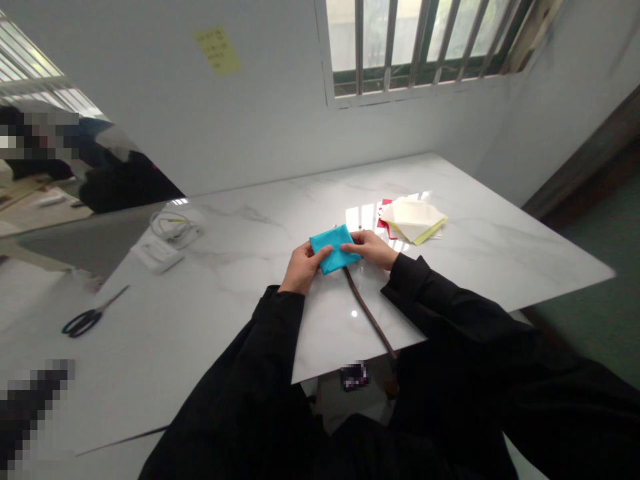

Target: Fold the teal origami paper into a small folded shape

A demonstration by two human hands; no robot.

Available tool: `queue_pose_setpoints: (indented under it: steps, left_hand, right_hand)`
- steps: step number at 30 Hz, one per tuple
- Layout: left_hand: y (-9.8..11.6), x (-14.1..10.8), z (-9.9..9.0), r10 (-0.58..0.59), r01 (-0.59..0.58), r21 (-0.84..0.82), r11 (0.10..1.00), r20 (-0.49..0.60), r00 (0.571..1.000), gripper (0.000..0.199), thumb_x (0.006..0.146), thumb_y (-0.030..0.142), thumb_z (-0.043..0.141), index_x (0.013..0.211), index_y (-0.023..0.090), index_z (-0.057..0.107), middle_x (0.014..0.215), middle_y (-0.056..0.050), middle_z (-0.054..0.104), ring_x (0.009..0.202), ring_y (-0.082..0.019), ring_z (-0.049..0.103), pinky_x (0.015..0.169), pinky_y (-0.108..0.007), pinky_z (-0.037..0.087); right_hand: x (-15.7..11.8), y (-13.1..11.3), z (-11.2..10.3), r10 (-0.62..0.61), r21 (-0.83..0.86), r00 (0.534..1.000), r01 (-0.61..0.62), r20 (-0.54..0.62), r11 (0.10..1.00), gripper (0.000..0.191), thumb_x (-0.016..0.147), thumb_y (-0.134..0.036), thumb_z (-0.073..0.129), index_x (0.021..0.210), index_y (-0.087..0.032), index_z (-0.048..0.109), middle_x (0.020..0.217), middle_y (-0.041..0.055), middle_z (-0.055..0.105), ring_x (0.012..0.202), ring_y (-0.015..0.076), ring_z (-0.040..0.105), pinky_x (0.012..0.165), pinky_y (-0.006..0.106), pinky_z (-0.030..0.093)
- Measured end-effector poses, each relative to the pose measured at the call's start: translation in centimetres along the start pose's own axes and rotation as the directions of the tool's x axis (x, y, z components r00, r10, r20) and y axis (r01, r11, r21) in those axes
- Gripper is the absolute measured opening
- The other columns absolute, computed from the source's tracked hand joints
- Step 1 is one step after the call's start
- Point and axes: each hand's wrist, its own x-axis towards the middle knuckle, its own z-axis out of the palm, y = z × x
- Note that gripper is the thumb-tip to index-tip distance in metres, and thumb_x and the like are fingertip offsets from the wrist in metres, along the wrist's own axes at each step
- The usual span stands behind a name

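A bright blue folded sheet [330, 259], paper or cloth I cannot tell, is held above the white marbled table between both hands. My left hand [301, 268] grips its left edge, thumb on top and fingers behind. On the right edge, my right hand [371, 249] pinches it in the same way, its fingers partly hidden. A thin brown stick [367, 308] runs from below the sheet toward the table's front edge; its upper end is hidden.
Loose red, cream and yellow papers [414, 219] lie to the right. On the left are a white power strip [157, 255] with its cable and dark-handled scissors [93, 319]. A yellow note [217, 50] hangs on the wall near a barred window [420, 43]. Another person [120, 167] appears at far left.
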Motion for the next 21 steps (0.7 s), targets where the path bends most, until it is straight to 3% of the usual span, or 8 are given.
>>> queue_pose_setpoints:
  steps: [15,21]
  left_hand:
    - [-0.25,0.2,0.0,0.03,-0.03,0.011,0.999,-0.016,0.999,0.062,0.059,0.048,0.102,0.104,0.013,0.076,0.099,-0.009,0.081,0.09,-0.025,0.073,0.088,-0.039,0.06]
    - [-0.42,0.22,0.01,0.032,-0.032,0.02,0.999,-0.008,0.999,0.063,0.058,0.049,0.102,0.104,0.013,0.078,0.1,-0.01,0.081,0.093,-0.027,0.074,0.089,-0.041,0.061]
  right_hand:
    - [-0.12,-0.14,0.07,-0.028,-0.034,1.0,0.028,0.011,0.999,0.04,0.078,-0.046,0.083,0.1,-0.013,0.077,0.086,0.0061,0.075,0.076,0.0178,0.066,0.073,0.032,0.054]
    - [-0.23,0.0,0.19,-0.045,-0.061,0.999,0.046,0.023,0.997,0.048,0.081,-0.057,0.082,0.098,-0.013,0.077,0.087,0.0063,0.075,0.076,0.0173,0.065,0.071,0.031,0.051]
